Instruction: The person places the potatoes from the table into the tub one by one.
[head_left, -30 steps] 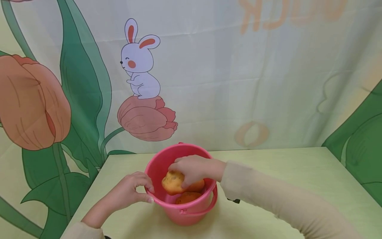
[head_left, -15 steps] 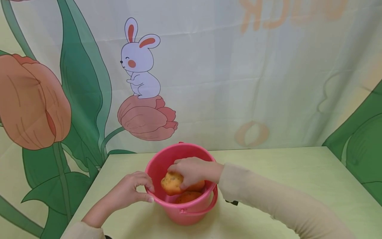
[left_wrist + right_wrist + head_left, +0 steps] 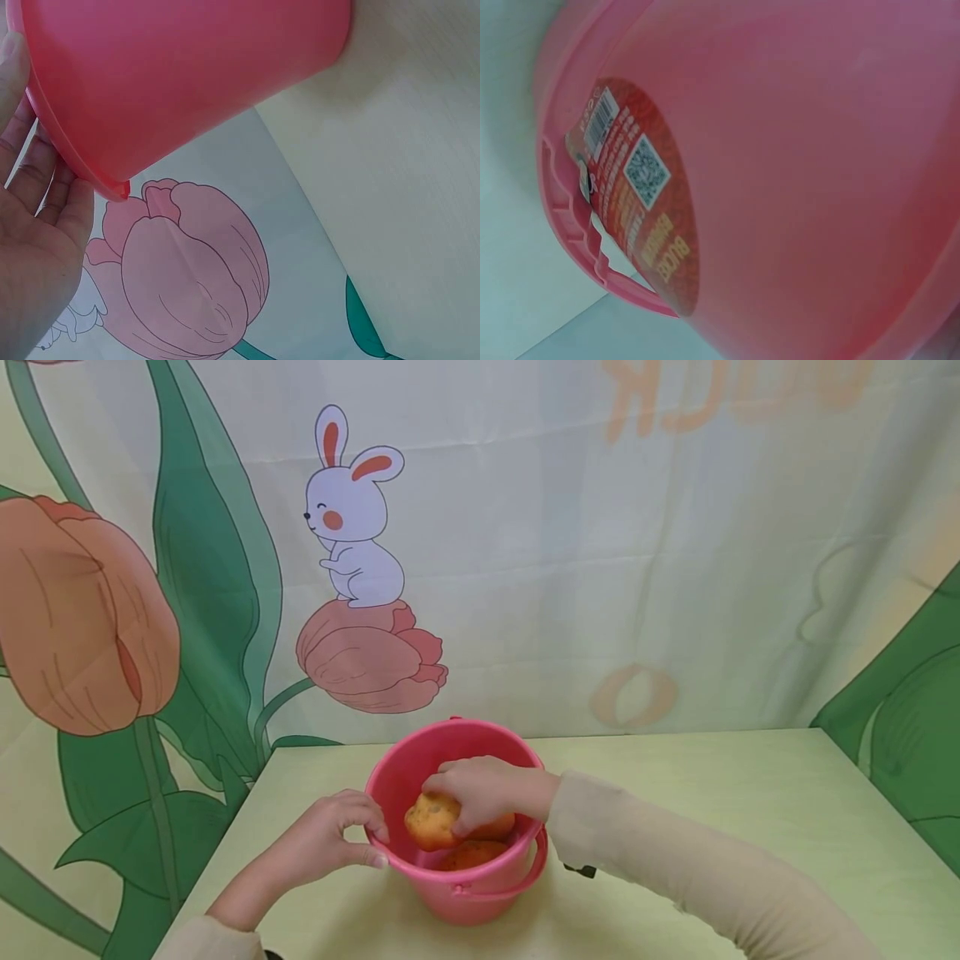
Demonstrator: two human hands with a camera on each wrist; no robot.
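Note:
A pink bucket [image 3: 480, 893] stands on the pale green table [image 3: 675, 793], its handle folded down at the front. My right hand [image 3: 480, 789] reaches into it and grips a yellow-brown speckled bun [image 3: 430, 821] just below the rim. Another orange-brown piece [image 3: 468, 855] lies at the bottom. My left hand [image 3: 337, 835] pinches the bucket's left rim between thumb and fingers. The left wrist view shows the bucket wall [image 3: 187, 67] and my left palm [image 3: 34, 255] against the rim. The right wrist view is filled by the bucket's side with a label [image 3: 634, 191].
A printed backdrop with a rabbit [image 3: 352, 518] and tulips hangs right behind the table's far edge. The table's left edge [image 3: 225, 835] runs close to my left forearm. Bare tabletop lies to the bucket's right.
My right hand with the bun has sunk slightly lower into the bucket. The left hand and the bucket have stayed put.

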